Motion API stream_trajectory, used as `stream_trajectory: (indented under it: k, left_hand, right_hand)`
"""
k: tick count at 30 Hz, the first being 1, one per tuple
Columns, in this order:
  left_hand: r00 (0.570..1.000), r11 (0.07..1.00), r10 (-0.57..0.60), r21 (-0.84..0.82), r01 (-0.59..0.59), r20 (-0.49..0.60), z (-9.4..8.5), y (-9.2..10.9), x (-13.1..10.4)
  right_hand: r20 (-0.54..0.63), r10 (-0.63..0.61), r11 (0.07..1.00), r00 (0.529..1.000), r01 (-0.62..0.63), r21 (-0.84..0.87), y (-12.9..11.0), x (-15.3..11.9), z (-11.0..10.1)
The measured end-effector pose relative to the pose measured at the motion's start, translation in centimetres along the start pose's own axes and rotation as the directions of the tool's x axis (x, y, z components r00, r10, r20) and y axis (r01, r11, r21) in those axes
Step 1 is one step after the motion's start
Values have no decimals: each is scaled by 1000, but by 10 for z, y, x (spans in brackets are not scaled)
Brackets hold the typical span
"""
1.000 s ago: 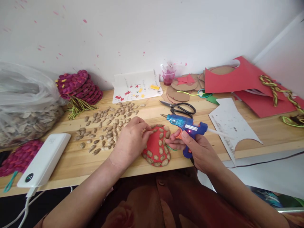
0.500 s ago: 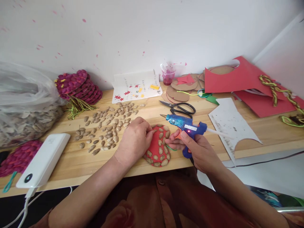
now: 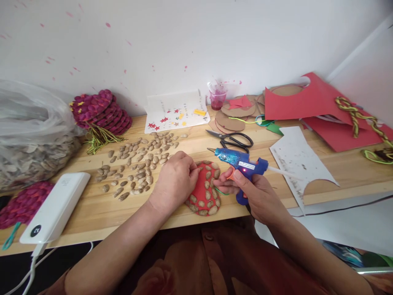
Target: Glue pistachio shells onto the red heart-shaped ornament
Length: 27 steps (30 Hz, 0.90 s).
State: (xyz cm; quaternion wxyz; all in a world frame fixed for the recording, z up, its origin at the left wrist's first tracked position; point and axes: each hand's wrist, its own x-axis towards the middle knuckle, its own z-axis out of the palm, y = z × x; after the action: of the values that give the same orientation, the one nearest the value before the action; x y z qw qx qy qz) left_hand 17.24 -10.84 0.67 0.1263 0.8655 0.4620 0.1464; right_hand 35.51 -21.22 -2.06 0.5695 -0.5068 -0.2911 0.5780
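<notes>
On the wooden table (image 3: 245,182) lies a red gourd-shaped piece (image 3: 200,186), with peanut shells fixed along its rim and in a column down its right half. My left hand (image 3: 173,180) covers its left edge; thumb and fingertips are pinched together on a peanut shell (image 3: 199,169), mostly hidden by them. My right hand (image 3: 258,194) grips a blue hot glue gun (image 3: 233,157), its nozzle pointing left and a glue stick (image 3: 284,172) out of the back. The curled fingers of that hand reach the piece's right edge. Loose peanut shells (image 3: 141,174) are scattered left of my left hand.
Black-handled scissors (image 3: 233,139) lie behind the glue gun. A white power bank (image 3: 57,207) and a plastic bag of shells (image 3: 33,151) are at the left. Purple decorated pieces (image 3: 95,108) are stacked behind. Red card (image 3: 288,104) and a white paper offcut (image 3: 291,153) occupy the right.
</notes>
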Motion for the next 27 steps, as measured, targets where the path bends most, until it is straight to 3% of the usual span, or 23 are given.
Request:
stream_trajectory:
  k: [12,18,22,27]
  left_hand:
    - [1000,996,18,-87,-20,-20,1,-7,-1]
    - [972,968,214,-116,-224,-98,0,-24,-8]
    - [933,934,349,-47,-354,-84,3,-33,-7]
    - [907,908,419,-10,-420,-46,6,-37,0]
  right_hand:
    - [17,-12,1000,1000,12,21,2,2,-2]
    - [12,-41,999,999,41,-3,4,2,-2]
    - [1,-27,999,1000,27,-20,3,2,-1]
    - [-4,-35,999,999,35,-9,0,1,2]
